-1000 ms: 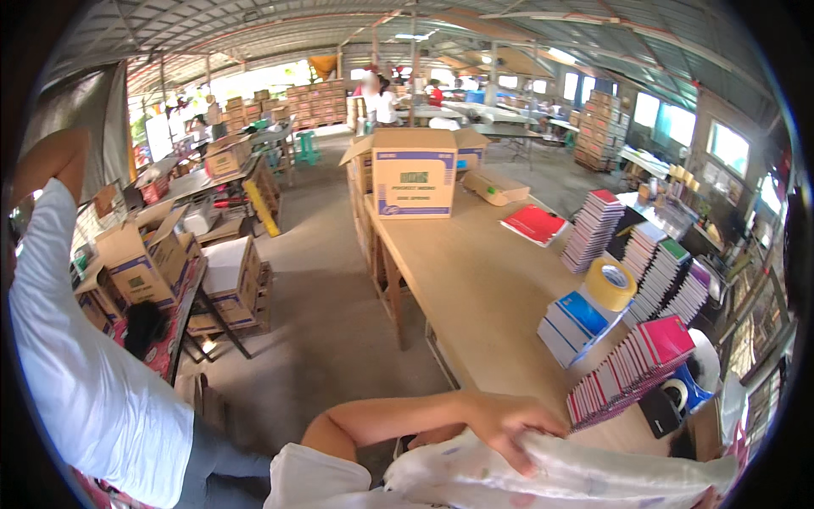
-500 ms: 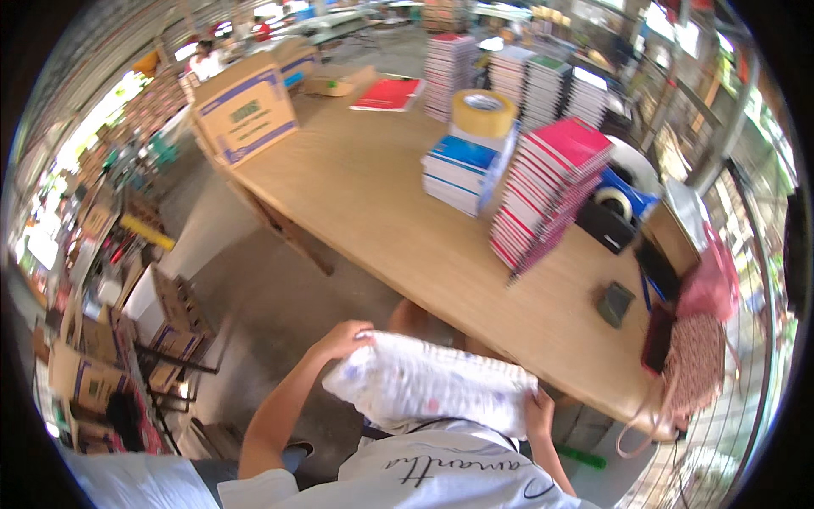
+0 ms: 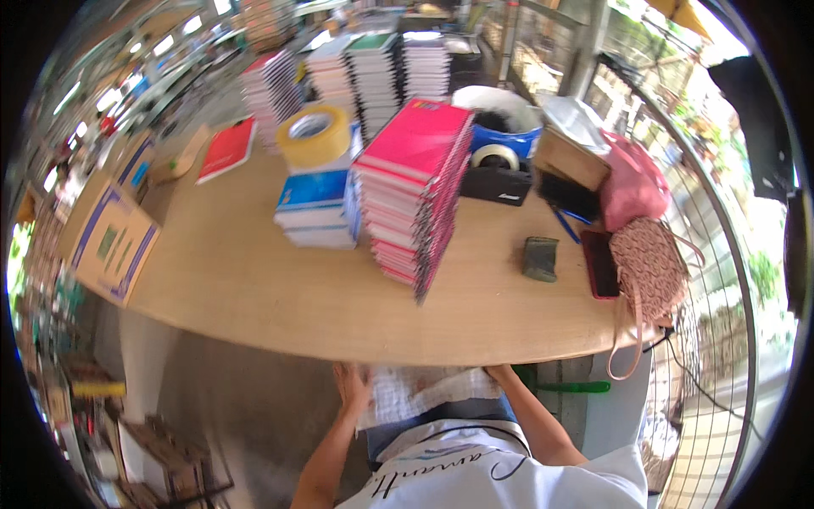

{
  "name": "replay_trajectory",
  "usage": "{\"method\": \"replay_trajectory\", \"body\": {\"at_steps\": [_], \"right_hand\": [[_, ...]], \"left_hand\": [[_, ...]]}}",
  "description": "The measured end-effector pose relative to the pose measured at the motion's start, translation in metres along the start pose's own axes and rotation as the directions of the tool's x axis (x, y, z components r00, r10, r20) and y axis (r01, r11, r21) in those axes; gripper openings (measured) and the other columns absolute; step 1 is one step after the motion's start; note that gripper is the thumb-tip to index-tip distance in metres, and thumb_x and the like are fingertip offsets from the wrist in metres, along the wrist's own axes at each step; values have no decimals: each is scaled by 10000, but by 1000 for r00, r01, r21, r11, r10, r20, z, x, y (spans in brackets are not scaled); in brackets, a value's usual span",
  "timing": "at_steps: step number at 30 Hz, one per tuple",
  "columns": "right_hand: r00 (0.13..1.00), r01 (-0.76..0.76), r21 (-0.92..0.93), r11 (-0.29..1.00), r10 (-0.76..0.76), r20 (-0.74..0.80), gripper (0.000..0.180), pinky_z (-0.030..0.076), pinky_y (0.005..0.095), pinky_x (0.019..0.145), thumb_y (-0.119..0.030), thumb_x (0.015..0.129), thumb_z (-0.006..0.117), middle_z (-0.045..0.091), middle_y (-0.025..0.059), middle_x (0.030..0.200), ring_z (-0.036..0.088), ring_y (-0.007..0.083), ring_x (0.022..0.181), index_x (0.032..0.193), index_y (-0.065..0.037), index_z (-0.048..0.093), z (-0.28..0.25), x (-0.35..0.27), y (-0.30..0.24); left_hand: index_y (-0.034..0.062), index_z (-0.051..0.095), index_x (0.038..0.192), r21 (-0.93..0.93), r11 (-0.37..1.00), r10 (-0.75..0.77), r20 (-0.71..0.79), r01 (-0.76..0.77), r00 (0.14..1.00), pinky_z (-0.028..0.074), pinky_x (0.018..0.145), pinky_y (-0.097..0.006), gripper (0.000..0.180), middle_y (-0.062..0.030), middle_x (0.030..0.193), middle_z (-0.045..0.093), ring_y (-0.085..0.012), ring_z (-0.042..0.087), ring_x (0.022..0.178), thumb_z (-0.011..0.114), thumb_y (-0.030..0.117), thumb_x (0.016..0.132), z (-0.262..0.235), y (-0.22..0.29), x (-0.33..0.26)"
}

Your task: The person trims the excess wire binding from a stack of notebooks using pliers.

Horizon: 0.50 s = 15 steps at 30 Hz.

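A white patterned cloth bundle (image 3: 424,388) lies low in front of my body, just under the near table edge. Its far side is hidden beneath the tabletop. My left hand (image 3: 354,386) grips its left end, the fingers slightly blurred. At the other end my right hand (image 3: 502,376) has hold of the corner, its fingertips partly hidden. On the table above stands a tall stack of pink spiral notebooks (image 3: 407,182), with blue-covered notebooks (image 3: 315,208) to its left. A roll of yellowish tape (image 3: 314,137) rests behind the blue ones.
A carton (image 3: 110,242) stands at the table's left end, near a red notebook (image 3: 227,150). Several notebook stacks (image 3: 371,81) are at the back. Rightward are a black tape dispenser (image 3: 496,182), a dark block (image 3: 539,259), a phone (image 3: 601,265) and a woven bag (image 3: 649,267).
My view has turned right, so the table lies straight ahead. The cloth bundle, held up earlier across my front, is now lower and partly under the table edge, both hands with it.
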State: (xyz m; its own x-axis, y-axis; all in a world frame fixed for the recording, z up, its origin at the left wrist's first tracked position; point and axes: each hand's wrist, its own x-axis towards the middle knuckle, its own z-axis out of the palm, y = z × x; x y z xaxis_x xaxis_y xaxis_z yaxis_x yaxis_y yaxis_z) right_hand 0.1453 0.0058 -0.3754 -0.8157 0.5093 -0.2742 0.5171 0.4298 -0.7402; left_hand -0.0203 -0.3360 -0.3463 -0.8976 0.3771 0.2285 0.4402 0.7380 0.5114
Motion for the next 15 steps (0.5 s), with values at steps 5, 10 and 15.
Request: {"method": "replay_trajectory", "body": {"at_steps": [5, 10, 15], "right_hand": [[988, -150, -202, 968, 142, -51, 294, 515, 492, 796, -86, 825, 560, 653, 239, 1009, 627, 424, 959, 1109, -44, 625, -51, -86, -19], [814, -541, 421, 728, 326, 482, 400, 435, 375, 997, -162, 917, 513, 575, 77, 1335, 556, 261, 1182, 1296, -44, 558, -11, -87, 110], [890, -304, -45, 952, 300, 342, 413, 438, 378, 992, -197, 923, 515, 579, 91, 1327, 556, 264, 1182, 1304, -42, 550, 26, -16, 33]], "left_hand": [[101, 546, 1247, -343, 760, 561, -81, -552, 824, 379, 950, -533, 580, -204, 1270, 505, -403, 478, 1133, 776, 275, 743, -119, 71, 1], [256, 381, 1460, 55, 821, 496, 424, -568, 758, 219, 1062, -676, 1013, -188, 1514, 261, -428, 254, 1386, 852, 469, 588, -220, 109, 130], [270, 283, 1514, 78, 767, 482, 585, -637, 652, 153, 1071, -715, 1115, -186, 1586, 122, -413, 122, 1454, 802, 589, 580, -216, 88, 169]]}}
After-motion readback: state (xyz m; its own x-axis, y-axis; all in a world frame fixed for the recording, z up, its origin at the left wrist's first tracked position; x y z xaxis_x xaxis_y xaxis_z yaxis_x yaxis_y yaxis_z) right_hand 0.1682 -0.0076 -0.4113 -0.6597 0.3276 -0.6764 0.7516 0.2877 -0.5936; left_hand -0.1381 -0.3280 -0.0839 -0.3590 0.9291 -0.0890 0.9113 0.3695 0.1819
